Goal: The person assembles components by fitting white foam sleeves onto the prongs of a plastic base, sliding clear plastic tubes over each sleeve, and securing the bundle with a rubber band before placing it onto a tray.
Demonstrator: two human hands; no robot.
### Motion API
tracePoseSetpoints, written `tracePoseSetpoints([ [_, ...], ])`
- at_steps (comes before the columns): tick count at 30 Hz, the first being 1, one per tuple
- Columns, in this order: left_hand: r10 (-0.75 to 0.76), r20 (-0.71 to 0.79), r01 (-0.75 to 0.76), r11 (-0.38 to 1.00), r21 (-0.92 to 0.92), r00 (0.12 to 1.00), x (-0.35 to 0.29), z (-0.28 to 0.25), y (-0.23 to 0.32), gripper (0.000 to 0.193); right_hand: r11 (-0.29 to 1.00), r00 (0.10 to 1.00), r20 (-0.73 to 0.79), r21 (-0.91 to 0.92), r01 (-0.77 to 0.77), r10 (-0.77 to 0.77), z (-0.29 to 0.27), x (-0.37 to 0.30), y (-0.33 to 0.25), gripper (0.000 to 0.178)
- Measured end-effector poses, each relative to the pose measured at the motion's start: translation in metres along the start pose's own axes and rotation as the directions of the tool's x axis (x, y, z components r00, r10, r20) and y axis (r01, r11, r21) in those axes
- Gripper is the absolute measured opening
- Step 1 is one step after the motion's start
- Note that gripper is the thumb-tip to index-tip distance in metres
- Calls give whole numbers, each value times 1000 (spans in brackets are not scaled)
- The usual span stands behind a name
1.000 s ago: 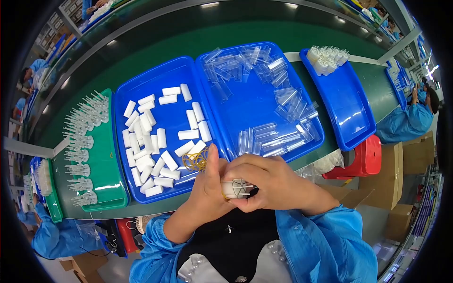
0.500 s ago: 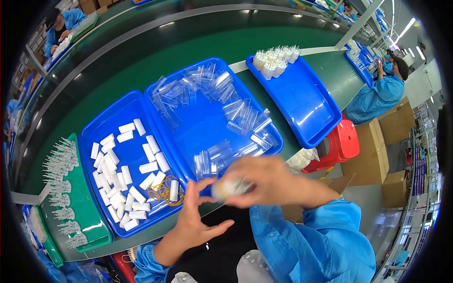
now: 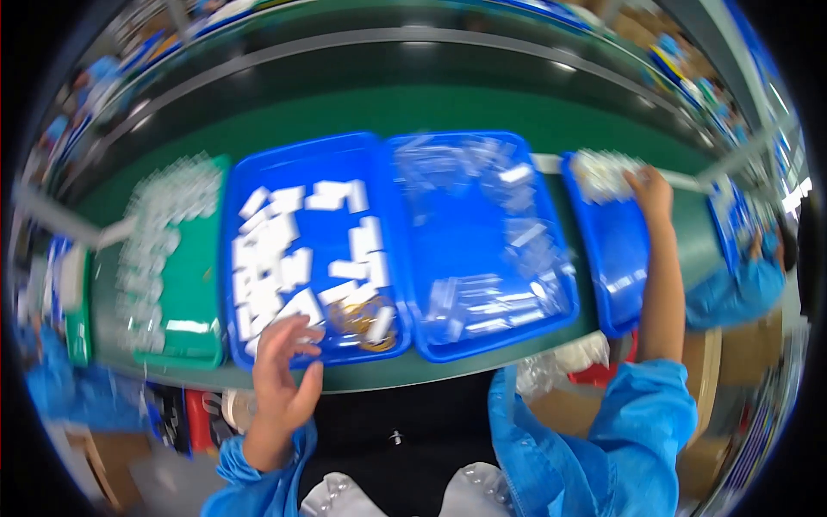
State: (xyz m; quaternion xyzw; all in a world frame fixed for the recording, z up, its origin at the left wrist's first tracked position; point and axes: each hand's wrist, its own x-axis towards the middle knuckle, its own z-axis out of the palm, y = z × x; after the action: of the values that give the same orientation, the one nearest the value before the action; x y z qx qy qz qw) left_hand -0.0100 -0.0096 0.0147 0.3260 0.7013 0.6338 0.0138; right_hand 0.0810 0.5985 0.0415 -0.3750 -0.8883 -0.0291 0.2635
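My right hand (image 3: 652, 194) reaches into the far end of the right blue tray (image 3: 613, 246). Its fingers are curled round the right end of a cluster of pale bundles (image 3: 600, 177); blur hides the exact grip. At the front edge of another blue tray (image 3: 314, 231), my left hand (image 3: 284, 370) is open with fingers apart, holding nothing. White cylinders (image 3: 267, 250) lie strewn in that tray, beside a heap of yellow-brown rubber bands (image 3: 362, 320) in its front right corner.
Clear plastic tubes (image 3: 474, 302) lie in the middle blue tray (image 3: 457, 228). A green tray (image 3: 191, 293) at left holds rows of clear small parts (image 3: 151, 250). Other people in blue sit at far left and right. Cardboard boxes (image 3: 749, 362) stand at lower right.
My right hand has carried a pale bundle from near my left hand out to the right tray's far end. My left hand has moved left. The whole view has turned.
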Motion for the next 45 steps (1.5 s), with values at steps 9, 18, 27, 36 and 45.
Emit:
tracePoseSetpoints([
  [9,73,-168,69,704,707,983,8,-116,-7,29,983,936,314,42,-178,156,8,11,-4,52],
  [18,-136,-243,231,-96,968,960,47,-206,-57,30,720,882,52,601,348,-469,-58,-61,-212,19],
  [27,16,-253,253,2,968,967,55,-210,-55,26,74,136,-41,671,737,-990,-39,-163,-412,19],
  [36,-43,-528,171,966,196,848,-12,-133,-19,17,71,-2,152,472,879,-988,-15,-188,-443,15],
  [45,-160,-246,42,904,-425,956,-31,-54,-24,27,383,344,228,780,495,-911,-6,-177,-427,21],
])
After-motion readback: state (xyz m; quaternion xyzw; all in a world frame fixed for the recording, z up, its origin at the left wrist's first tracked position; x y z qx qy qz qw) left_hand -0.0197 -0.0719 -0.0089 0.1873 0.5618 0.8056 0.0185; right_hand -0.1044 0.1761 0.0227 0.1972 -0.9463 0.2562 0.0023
